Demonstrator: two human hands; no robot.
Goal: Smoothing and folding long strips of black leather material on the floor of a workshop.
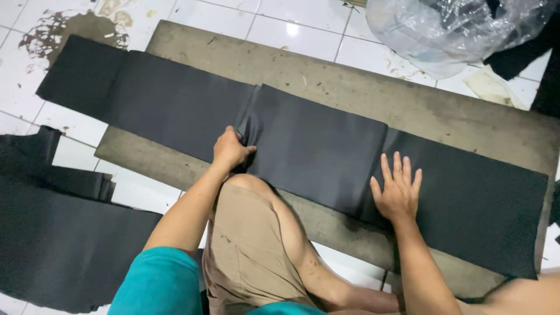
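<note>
A long black sheet (pixel 315 146) lies flat on a board (pixel 350 87), its long axis running upper left to lower right. Left hand (pixel 230 149) pinches a fold; right hand (pixel 398 189) presses flat, fingers spread.

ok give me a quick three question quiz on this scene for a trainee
1. True or false: the right hand lies flat with fingers spread on the black sheet.
2. What does the left hand do? A) pinches the sheet's edge at a seam B) holds scissors C) rests on the tiles
3. Fill in: the sheets lie on a long grey ____ over the tiled floor.

Key: 1 true; 2 A; 3 board
</note>
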